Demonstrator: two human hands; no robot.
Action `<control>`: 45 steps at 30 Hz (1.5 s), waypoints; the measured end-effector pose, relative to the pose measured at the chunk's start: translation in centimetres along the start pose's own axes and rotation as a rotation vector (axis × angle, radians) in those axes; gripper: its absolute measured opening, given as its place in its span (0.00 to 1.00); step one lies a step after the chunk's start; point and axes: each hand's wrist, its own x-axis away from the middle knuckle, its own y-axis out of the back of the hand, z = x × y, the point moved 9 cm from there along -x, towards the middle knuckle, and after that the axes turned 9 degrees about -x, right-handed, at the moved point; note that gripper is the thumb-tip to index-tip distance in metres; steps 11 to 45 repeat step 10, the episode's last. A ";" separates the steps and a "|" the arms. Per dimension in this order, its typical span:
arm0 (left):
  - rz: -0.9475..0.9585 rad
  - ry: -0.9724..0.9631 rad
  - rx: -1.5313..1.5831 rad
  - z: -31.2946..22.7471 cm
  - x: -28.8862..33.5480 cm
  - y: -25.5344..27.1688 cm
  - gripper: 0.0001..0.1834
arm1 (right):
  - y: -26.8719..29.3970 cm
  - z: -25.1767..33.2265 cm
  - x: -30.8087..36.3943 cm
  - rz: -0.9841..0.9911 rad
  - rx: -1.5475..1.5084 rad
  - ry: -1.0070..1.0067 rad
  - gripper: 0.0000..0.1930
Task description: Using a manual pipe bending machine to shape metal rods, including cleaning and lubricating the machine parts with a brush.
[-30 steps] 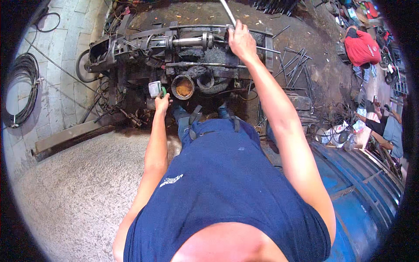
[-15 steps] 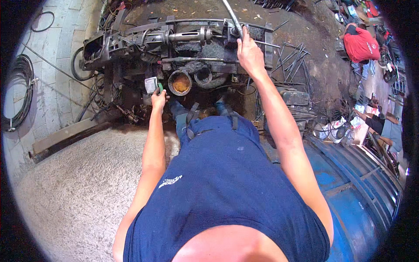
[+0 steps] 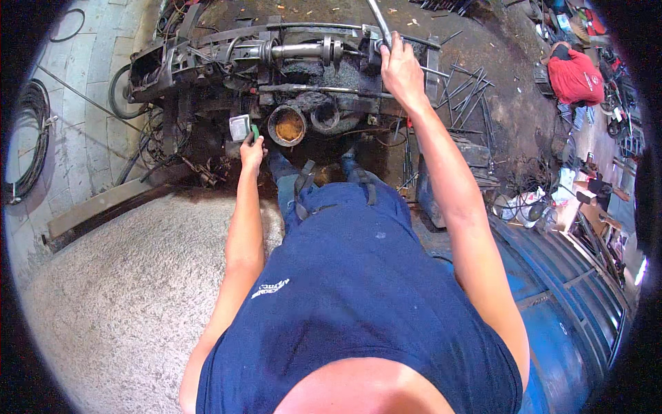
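A greasy dark metal machine (image 3: 296, 52) with a steel shaft stretches across in front of me. My right hand (image 3: 403, 76) is closed round the lower part of a long bare metal lever (image 3: 380, 22), which rises from the block at the machine's right end. Lower down on the left, my left hand (image 3: 253, 153) has its fingers closed on a small green handle (image 3: 255, 131). That piece sits beside a pale grey box (image 3: 239, 127), on the machine's near side. Just right of it are two round pipe openings; the nearer pipe (image 3: 287, 126) has an orange-brown inside.
Loose metal rods (image 3: 469, 90) lie on the dirty floor to the right. A blue metal panel (image 3: 552, 331) is at the lower right. Coiled black hose (image 3: 33, 138) hangs by the left wall. A person in red (image 3: 576, 76) crouches at the far right; another person's arm shows below.
The view has turned slightly, so the machine's right end, the lever and my right hand appear a little further right. Both hands keep their holds. The person at the right edge has shifted.
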 end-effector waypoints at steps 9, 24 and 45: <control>-0.012 0.007 -0.103 0.7 -1.1 0.0 0.27 | -1.9 0.2 -3.3 0.034 0.004 0.016 0.18; -0.013 0.023 -0.119 0.8 -1.4 0.1 0.27 | -1.9 0.4 -3.4 0.020 0.007 0.020 0.18; -0.013 0.023 -0.119 0.8 -1.4 0.1 0.27 | -1.9 0.4 -3.4 0.020 0.007 0.020 0.18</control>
